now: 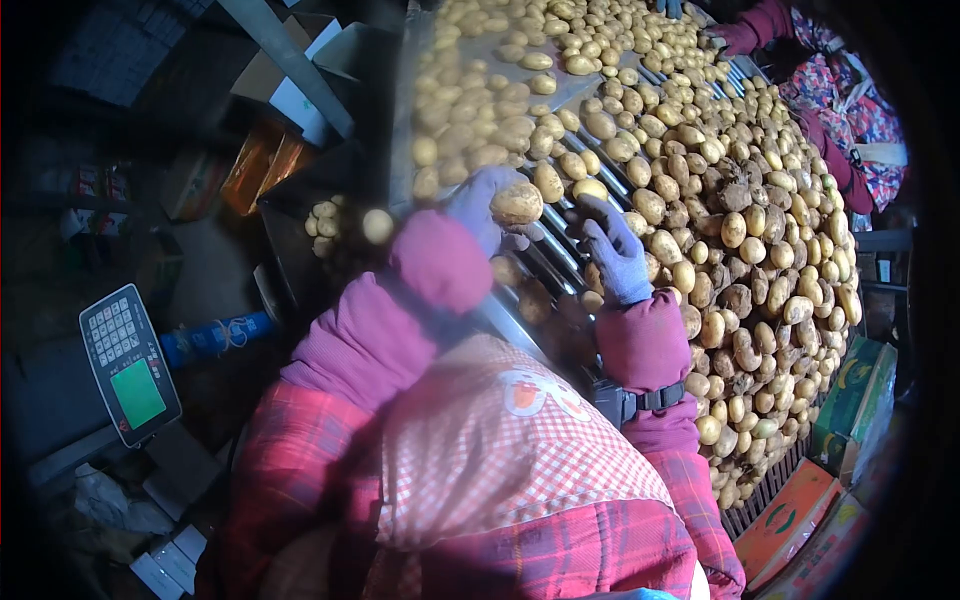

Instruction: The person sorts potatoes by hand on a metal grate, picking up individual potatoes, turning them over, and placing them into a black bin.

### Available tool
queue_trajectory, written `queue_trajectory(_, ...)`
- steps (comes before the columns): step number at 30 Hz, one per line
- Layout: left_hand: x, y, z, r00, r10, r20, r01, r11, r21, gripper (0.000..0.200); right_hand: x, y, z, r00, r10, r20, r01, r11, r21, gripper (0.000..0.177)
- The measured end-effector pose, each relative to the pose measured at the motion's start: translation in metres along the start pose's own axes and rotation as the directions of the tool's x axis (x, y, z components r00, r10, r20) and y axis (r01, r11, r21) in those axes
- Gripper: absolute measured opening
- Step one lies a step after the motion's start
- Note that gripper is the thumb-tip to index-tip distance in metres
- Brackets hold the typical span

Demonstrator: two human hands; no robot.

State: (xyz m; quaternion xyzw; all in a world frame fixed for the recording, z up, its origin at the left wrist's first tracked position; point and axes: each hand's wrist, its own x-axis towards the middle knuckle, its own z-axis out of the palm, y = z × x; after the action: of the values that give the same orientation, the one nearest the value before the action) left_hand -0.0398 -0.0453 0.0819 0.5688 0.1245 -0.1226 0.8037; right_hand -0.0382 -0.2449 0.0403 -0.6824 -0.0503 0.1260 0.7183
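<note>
Purple gloves cover both hands. Just above the middle of the frame, the left hand [482,205] curls round a pale potato [517,203], fingers closed on its near side. To its right, the right hand [615,255] hangs half open over the metal rollers [555,252], fingers spread, holding nothing I can see. The grip looks shallow, and a thick glove could let the potato slip and drop. Fingertips so near the rollers could get nipped, and the heap [760,250] at right might spill over its edge.
</note>
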Motion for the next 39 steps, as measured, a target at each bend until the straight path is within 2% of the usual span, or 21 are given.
queue_trajectory(3,-0.001,-0.012,-0.007,0.981,0.194,0.024,-0.194,0.953,0.234,0.026,-0.005,-0.009,0.014,0.999,-0.028,0.028,0.029,0.999,-0.032,0.041)
queue_trajectory(4,0.002,-0.008,-0.009,0.998,-0.053,-0.016,0.051,0.993,-0.11,0.029,-0.004,-0.014,0.023,0.998,-0.041,0.037,0.042,0.999,-0.03,0.041)
queue_trajectory(5,0.009,0.0,-0.014,0.955,-0.294,0.032,0.278,0.854,-0.44,0.031,-0.004,-0.01,0.028,0.999,-0.05,0.006,0.05,0.999,-0.005,0.043)
queue_trajectory(6,0.012,0.006,-0.017,0.859,-0.487,0.158,0.446,0.562,-0.696,0.033,-0.003,-0.012,0.035,0.989,-0.146,0.017,0.147,0.983,-0.107,0.044)
queue_trajectory(8,0.013,-0.008,-0.022,0.902,-0.337,0.27,0.41,0.471,-0.781,0.038,-0.001,-0.022,0.044,0.942,-0.328,0.064,0.332,0.894,-0.303,0.045)
queue_trajectory(9,0.014,-0.018,-0.023,0.912,-0.256,0.32,0.403,0.416,-0.815,0.04,0.003,-0.025,0.044,0.912,-0.38,0.153,0.404,0.776,-0.485,0.047)
queue_trajectory(10,0.014,-0.025,-0.027,0.869,-0.09,0.486,0.483,0.365,-0.796,0.043,0.004,-0.026,0.047,0.907,-0.385,0.169,0.417,0.766,-0.49,0.046)
queue_trajectory(11,0.012,-0.031,-0.033,0.78,0.087,0.619,0.565,0.329,-0.757,0.045,0.006,-0.026,0.046,0.935,-0.32,0.156,0.356,0.844,-0.4,0.048)
queue_trajectory(13,-0.012,-0.007,-0.021,0.9,-0.153,0.408,0.402,0.653,-0.641,0.051,0.01,-0.027,0.045,0.96,-0.219,0.173,0.257,0.933,-0.25,0.05)
queue_trajectory(16,-0.02,0.011,-0.02,0.907,-0.218,0.36,0.416,0.594,-0.689,0.051,0.011,-0.033,0.049,0.95,-0.186,0.25,0.237,0.952,-0.193,0.05)
queue_trajectory(17,-0.019,0.011,-0.022,0.914,-0.214,0.346,0.402,0.606,-0.687,0.051,0.013,-0.028,0.05,0.955,-0.101,0.279,0.126,0.989,-0.071,0.047)
queue_trajectory(20,-0.014,0.009,-0.033,0.927,-0.231,0.295,0.372,0.657,-0.656,0.048,0.008,-0.035,0.054,0.971,-0.063,0.229,0.062,0.998,0.009,0.043)
queue_trajectory(21,-0.012,0.006,-0.04,0.926,-0.256,0.278,0.377,0.682,-0.626,0.046,0.009,-0.032,0.049,0.981,-0.043,0.189,0.05,0.998,-0.028,0.042)
queue_trajectory(22,-0.009,0.004,-0.047,0.925,-0.281,0.256,0.38,0.706,-0.598,0.044,0.01,-0.017,0.039,0.995,-0.075,0.072,0.088,0.975,-0.205,0.04)
queue_trajectory(23,-0.005,0.001,-0.053,0.92,-0.256,0.296,0.391,0.65,-0.651,0.045,0.009,-0.008,0.029,0.998,-0.06,0.022,0.063,0.985,-0.163,0.038)
queue_trajectory(26,0.004,-0.007,-0.081,0.888,-0.008,0.46,0.348,0.664,-0.661,0.044,0.001,0.018,0.005,0.999,-0.014,-0.045,0.004,0.978,-0.21,0.037)
queue_trajectory(28,-0.009,0.012,-0.082,0.957,-0.047,0.287,0.243,0.671,-0.701,0.045,-0.006,0.05,-0.013,0.998,-0.063,-0.024,0.054,0.962,-0.268,0.037)
queue_trajectory(30,-0.025,0.029,-0.083,0.99,-0.089,0.106,0.138,0.676,-0.724,0.046,-0.02,0.033,-0.008,0.997,0.058,-0.049,-0.072,0.921,-0.384,0.037)
queue_trajectory(32,-0.034,0.026,-0.108,0.996,-0.024,0.084,0.08,0.642,-0.762,0.045,-0.031,0.038,-0.006,0.984,0.138,-0.115,-0.163,0.955,-0.246,0.033)
queue_trajectory(35,-0.035,0.018,-0.154,0.993,-0.09,0.07,0.108,0.529,-0.842,0.036,-0.042,0.053,-0.005,0.992,0.06,-0.107,-0.093,0.938,-0.333,0.034)
queue_trajectory(39,-0.044,-0.003,-0.22,0.959,-0.103,-0.262,-0.075,0.802,-0.593,0.026,-0.048,0.06,0.005,0.998,-0.048,-0.041,0.004,0.695,-0.719,0.031)
